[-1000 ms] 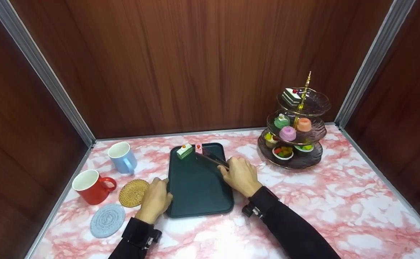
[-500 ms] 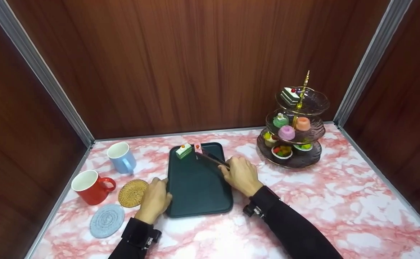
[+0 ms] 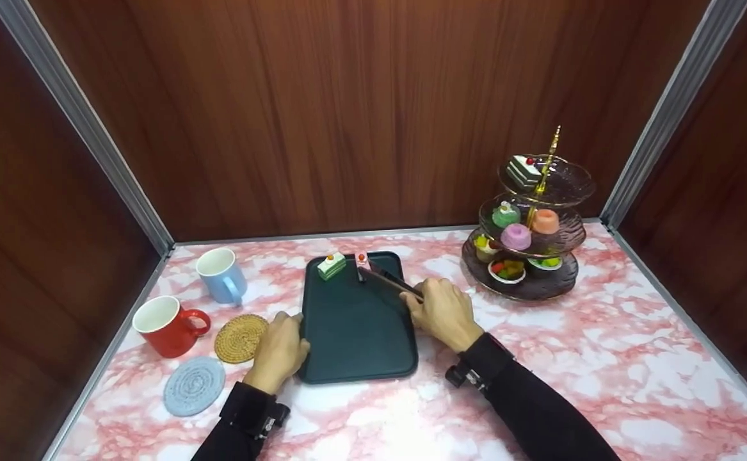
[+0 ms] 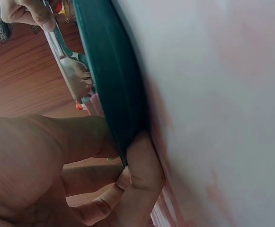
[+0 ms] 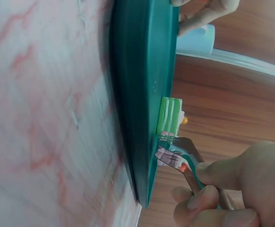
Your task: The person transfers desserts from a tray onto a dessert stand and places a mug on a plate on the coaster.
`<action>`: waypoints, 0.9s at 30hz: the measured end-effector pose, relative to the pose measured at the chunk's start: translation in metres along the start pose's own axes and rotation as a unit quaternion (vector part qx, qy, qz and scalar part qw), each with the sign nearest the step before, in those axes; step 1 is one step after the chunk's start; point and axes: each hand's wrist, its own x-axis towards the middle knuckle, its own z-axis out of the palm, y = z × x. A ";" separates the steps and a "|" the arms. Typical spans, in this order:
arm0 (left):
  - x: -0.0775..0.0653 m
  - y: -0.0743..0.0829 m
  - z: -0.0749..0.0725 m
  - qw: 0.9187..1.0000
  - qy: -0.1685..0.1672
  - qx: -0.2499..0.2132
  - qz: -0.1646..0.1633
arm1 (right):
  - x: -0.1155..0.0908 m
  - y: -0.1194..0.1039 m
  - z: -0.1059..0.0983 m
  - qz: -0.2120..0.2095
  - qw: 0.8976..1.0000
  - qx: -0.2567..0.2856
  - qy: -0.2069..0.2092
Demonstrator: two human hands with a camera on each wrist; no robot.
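My left hand (image 3: 280, 351) grips the left edge of a dark green tray (image 3: 357, 346); the left wrist view shows a finger curled beneath the rim. My right hand (image 3: 445, 314) holds metal tongs (image 3: 393, 282) with fork-like ends, reaching over the tray's far right part. Their tips are at a small pink cake (image 5: 169, 157) with a red topping, one prong on either side in the right wrist view. To its left on the tray sits a green-and-white layered cake slice (image 3: 331, 266) with an orange topping.
At right stands a three-tier glass stand (image 3: 520, 288) with several small cakes and cups. On the left are a light blue mug (image 3: 223, 282), a red mug (image 3: 169, 333), a woven tan coaster (image 3: 240, 339) and a grey-blue coaster (image 3: 194, 386). Wood-look panels (image 3: 379, 128) enclose the table.
The pink cake and the tong tips have shifted slightly right, away from the green slice, and my right hand has moved right with them. My left hand keeps its grip on the tray.
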 end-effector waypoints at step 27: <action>-0.001 0.001 0.002 1.000 0.008 0.002 0.007 | -0.020 0.032 -0.045 -0.026 0.998 0.025 0.043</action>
